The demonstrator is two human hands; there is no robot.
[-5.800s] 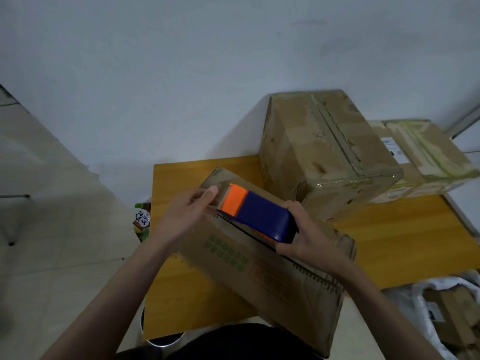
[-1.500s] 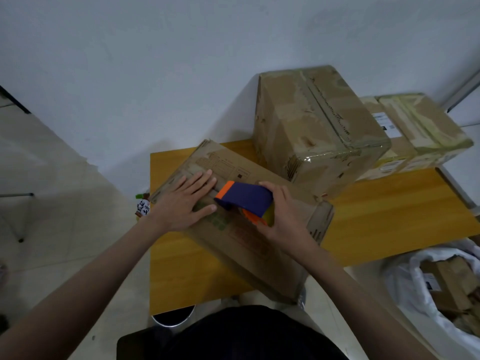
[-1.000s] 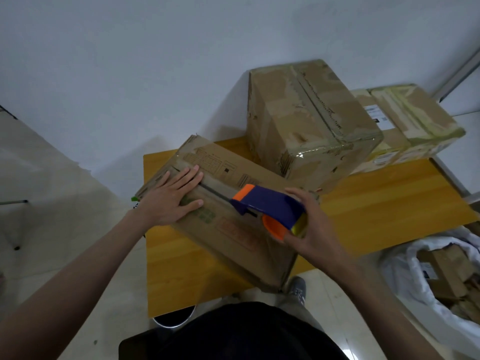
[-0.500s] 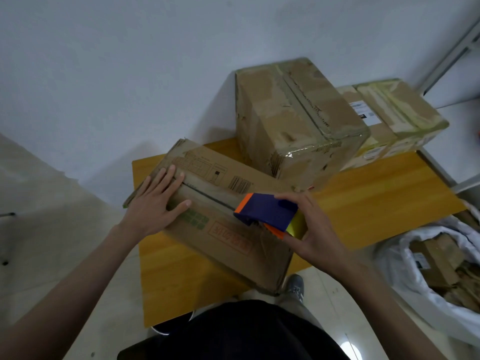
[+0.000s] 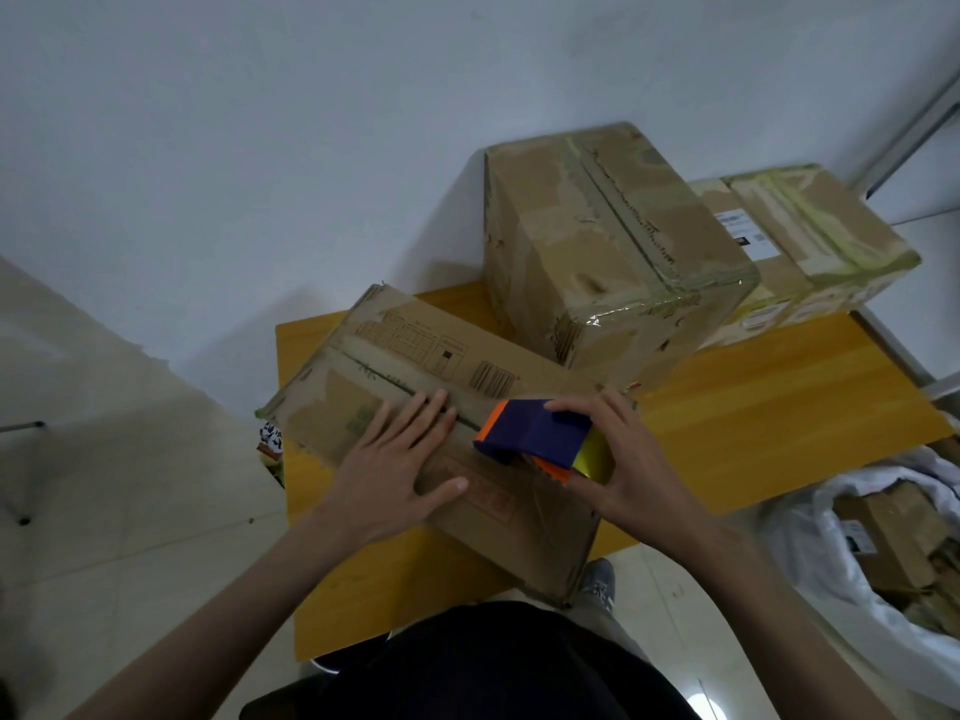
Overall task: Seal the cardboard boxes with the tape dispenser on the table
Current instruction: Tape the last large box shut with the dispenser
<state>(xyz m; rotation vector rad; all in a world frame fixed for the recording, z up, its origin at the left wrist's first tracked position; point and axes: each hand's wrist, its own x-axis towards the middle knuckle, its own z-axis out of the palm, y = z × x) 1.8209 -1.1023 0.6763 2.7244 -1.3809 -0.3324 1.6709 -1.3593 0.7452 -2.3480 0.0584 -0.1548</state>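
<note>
A long flat cardboard box point(image 5: 415, 350) lies slantwise on the yellow wooden table point(image 5: 769, 407), its near end hanging over the front edge. My left hand point(image 5: 400, 459) rests flat on the box's top, fingers spread across the centre seam. My right hand point(image 5: 618, 459) grips the blue and orange tape dispenser point(image 5: 535, 433), which sits on the seam at the box's near right end. A tall taped box point(image 5: 613, 246) stands behind it.
A third, lower box point(image 5: 810, 241) with a white label sits at the table's back right against the wall. A white bag point(image 5: 883, 574) full of cardboard scraps is on the floor at the right. A small printed packet point(image 5: 270, 444) shows at the table's left edge.
The dispenser has travelled along the seam from the box's far end toward me. My left hand has slid down the seam and now lies close beside the dispenser.
</note>
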